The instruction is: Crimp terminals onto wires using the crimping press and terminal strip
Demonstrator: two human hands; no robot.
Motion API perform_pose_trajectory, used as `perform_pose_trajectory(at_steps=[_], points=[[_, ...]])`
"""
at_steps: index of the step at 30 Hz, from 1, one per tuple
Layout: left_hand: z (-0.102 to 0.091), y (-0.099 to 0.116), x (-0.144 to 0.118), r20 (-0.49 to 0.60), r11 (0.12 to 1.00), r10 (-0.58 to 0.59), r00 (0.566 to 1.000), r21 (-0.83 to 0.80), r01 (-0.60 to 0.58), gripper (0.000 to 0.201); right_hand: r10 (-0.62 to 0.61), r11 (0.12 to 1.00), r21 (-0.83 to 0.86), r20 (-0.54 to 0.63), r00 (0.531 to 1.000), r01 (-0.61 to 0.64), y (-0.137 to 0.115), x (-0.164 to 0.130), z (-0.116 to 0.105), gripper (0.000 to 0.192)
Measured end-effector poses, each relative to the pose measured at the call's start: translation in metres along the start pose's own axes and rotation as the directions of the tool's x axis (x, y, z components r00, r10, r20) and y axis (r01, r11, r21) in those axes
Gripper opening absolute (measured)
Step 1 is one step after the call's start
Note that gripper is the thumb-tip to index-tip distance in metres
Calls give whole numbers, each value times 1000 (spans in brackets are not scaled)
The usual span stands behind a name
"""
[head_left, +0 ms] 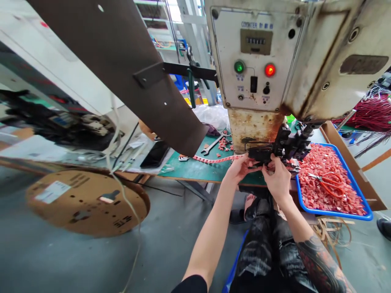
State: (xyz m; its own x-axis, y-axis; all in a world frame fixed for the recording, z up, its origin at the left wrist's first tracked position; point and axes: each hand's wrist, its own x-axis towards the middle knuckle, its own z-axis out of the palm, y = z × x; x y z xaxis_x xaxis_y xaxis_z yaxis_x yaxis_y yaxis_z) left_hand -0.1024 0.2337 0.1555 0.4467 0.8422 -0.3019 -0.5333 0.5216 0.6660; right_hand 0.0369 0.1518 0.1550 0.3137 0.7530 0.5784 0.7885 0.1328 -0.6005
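the left hand [241, 167] and the right hand [277, 179] sit side by side at the black metal tooling [293, 142] of a beige, rust-stained machine [256, 126]. the narrow red-and-white segmented strip [214, 160] runs over the green tabletop [210, 173], its end hidden at the left fingertips. the left thumb and fingers are close together there, but i cannot tell whether they are clamped on the strip; the right thumb and forefinger stand slightly apart against the tooling, any grip hidden. the step in hand looks like fine handwork where strip meets tooling; the next move seems to call for keeping the strip in line and fingertips clear, while a red lamp [270, 70] glows above
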Motion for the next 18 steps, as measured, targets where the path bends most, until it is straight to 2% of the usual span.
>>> perform_pose_trajectory(at_steps=[6,12,15,18], points=[[3,4,-4,-60,999,6,998,35,-4,28,8,1000,6,-31,999,-8,3,-3,3,34],[4,3,1,-73,998,40,997,45,-36,32,4,999,34,-2,1000,-4,3,0,4,33],[4,-6,-6,-74,983,148,986,122,-139,33,20,995,96,57,998,-25,2,0,-7,36],[3,-23,-25,-68,933,295,953,234,-273,40,5,977,212,133,991,-33,2,-8,-28,37]])
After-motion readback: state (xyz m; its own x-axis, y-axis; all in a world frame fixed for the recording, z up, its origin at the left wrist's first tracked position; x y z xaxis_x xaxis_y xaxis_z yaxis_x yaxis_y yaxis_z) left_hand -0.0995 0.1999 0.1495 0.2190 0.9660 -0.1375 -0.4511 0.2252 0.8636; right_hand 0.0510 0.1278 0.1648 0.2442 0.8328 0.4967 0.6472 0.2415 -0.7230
